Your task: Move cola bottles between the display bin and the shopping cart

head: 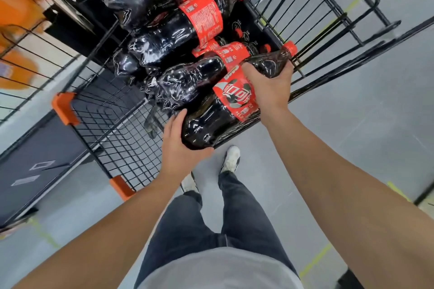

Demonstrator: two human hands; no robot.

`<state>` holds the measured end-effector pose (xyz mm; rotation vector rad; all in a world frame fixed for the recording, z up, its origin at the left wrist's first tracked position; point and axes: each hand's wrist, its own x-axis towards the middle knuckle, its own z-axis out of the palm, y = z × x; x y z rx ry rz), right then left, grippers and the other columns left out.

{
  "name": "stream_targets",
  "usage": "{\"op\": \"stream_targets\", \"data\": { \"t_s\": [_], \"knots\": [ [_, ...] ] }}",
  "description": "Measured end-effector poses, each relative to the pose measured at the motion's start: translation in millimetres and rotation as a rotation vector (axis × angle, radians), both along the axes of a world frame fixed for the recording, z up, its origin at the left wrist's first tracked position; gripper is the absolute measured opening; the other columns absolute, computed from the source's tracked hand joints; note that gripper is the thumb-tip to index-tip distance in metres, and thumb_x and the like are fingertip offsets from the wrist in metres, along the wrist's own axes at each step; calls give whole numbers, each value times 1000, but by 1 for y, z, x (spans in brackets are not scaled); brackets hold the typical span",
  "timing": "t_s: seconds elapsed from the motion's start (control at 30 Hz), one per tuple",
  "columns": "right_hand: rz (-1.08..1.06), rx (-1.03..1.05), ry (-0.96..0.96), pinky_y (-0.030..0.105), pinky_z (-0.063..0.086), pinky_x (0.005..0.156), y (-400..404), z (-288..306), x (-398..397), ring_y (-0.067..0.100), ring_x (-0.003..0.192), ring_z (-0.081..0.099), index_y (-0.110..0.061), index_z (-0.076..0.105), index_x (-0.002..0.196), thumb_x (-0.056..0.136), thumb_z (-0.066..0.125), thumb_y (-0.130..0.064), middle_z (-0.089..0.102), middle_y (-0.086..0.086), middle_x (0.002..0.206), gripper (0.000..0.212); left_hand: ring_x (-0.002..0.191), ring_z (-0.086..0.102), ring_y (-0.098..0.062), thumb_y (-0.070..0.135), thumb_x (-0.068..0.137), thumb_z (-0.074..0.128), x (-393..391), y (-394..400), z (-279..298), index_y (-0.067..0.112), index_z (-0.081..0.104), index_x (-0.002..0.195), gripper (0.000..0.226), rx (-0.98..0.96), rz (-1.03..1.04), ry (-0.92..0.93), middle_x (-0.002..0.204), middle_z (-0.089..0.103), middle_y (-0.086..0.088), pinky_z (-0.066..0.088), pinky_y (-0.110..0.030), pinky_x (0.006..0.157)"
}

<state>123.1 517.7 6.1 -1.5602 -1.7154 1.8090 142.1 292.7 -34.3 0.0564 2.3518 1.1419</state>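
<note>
I hold a large cola bottle (211, 122) with a red label and red cap, lying sideways over the near rim of a black wire container (312, 30). My left hand (179, 148) cups its base from below. My right hand (270, 84) grips its shoulder near the neck. Several more cola bottles (173, 30) lie piled in that container, caps pointing right. A black wire-mesh basket with orange corner guards (65, 108) stands to the left, and nothing shows inside it. I cannot tell which of the two is the cart.
Orange product packaging (18, 7) and a white box sit on shelving at the upper left. A dark low platform (35, 162) lies at the left. My legs and white shoes (231, 159) stand on grey floor just below the held bottle.
</note>
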Motion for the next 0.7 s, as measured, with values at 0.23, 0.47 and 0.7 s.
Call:
{"op": "stream_targets", "data": {
  "t_s": [0.23, 0.47, 0.7],
  "knots": [
    [-13, 40, -11, 43, 59, 95, -6, 5, -2, 18, 105, 72, -29, 38, 147, 44, 86, -67, 69, -7, 119, 119, 122, 39, -4, 25, 62, 93, -10, -4, 12, 36, 32, 153, 110, -16, -49, -50, 135, 42, 12, 33, -24, 104],
    [49, 161, 67, 40, 59, 96, -46, 44, 6, 12, 100, 72, -34, 46, 126, 57, 88, -52, 67, -16, 108, 82, 119, 41, -5, 22, 61, 93, -2, -35, 26, 35, 35, 151, 108, 26, -16, -8, 131, 43, 12, 33, -22, 102],
    [76, 274, 127, 38, 56, 99, -117, 93, 18, 14, 110, 66, -30, 46, 131, 47, 83, -62, 64, -5, 124, 97, 134, 43, -18, 40, 50, 90, 1, -100, 54, 36, 26, 155, 123, 70, -50, 39, 143, 44, 1, 38, -42, 113]
  ]
}}
